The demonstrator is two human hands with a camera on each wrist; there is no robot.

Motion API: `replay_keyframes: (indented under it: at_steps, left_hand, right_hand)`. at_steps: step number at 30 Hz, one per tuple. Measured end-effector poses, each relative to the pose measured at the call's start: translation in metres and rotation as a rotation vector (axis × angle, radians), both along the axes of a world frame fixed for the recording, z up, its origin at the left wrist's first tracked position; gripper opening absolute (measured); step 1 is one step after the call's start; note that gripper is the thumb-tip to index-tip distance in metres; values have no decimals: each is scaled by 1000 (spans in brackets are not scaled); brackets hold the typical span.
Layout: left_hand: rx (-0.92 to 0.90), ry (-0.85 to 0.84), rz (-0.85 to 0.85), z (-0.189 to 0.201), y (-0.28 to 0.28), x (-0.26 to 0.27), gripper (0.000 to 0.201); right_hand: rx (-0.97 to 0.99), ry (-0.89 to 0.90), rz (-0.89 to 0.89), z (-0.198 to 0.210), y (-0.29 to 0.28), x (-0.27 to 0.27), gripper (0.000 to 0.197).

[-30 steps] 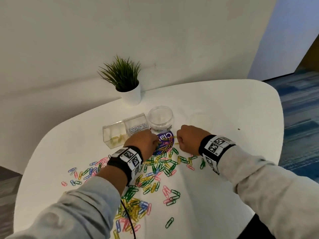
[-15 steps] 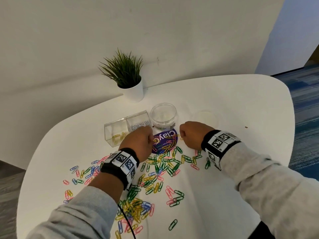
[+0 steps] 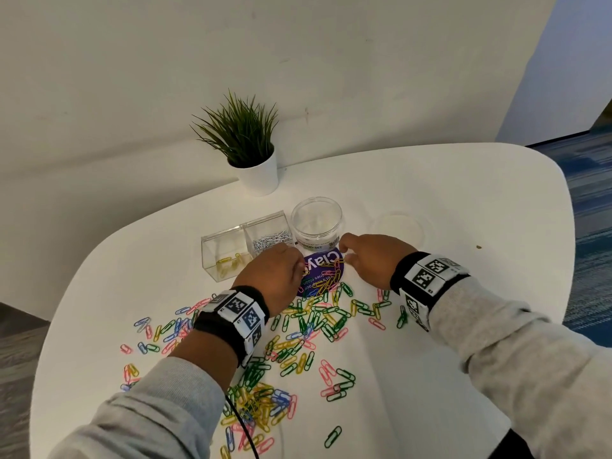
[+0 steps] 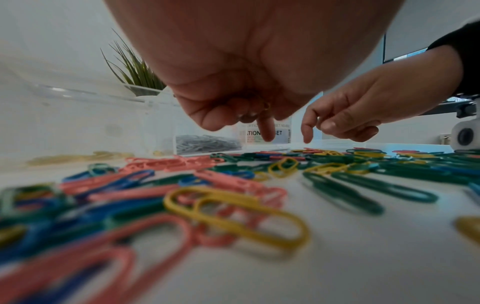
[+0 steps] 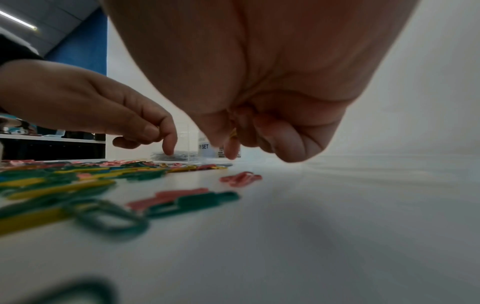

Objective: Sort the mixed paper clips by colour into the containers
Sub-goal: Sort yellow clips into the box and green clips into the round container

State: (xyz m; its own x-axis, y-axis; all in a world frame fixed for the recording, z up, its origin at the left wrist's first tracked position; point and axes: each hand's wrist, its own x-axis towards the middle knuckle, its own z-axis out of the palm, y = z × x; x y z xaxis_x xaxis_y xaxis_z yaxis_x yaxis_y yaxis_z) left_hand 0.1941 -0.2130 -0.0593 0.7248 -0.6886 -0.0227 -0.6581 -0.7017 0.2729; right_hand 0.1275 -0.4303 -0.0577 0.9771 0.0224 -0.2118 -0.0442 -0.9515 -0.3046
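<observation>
- Both hands work at the purple lid (image 3: 323,274), which lies flat in front of the round clear jar (image 3: 316,223) and carries a clump of yellow clips (image 3: 328,279).
- The left hand (image 3: 270,278) has its fingers curled, a yellow clip tucked inside, forefinger pointing down; I judge it is gathering yellows.
- The right hand (image 3: 371,260) at three o'clock of the lid also curls on something yellow, forefinger down.
- The mixed paper clips (image 3: 298,329) spread from six to eight o'clock of the lid.
- At ten o'clock, the twin clear box (image 3: 243,248) holds yellows in its left cell and silver in its right, probably where these go.
</observation>
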Motion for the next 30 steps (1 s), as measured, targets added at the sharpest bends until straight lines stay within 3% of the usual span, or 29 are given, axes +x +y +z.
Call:
replay_keyframes:
  at_steps: [5,12,21,23,26,30]
  left_hand:
    - [109,-37,-28,-7,1,3,23]
    - [15,-82,-19,-4,3,-6,6]
    - [-203,219,217,18,10,-2,11]
    - [-344,409,315,23,13,4,12]
    - [-700,925,465,29,14,6,15]
    - [-846,1121,509,32,11,2,10]
  right_hand:
    - [-41,26,35,2,3,4,22]
    - [-49,18,24,8,8,4,19]
    - [-30,2,27,1,2,7,18]
    - [-46,-14,37,0,2,8,15]
    - [-44,-41,45,0,3,6,14]
    - [-12,-3,77,4,4,3,18]
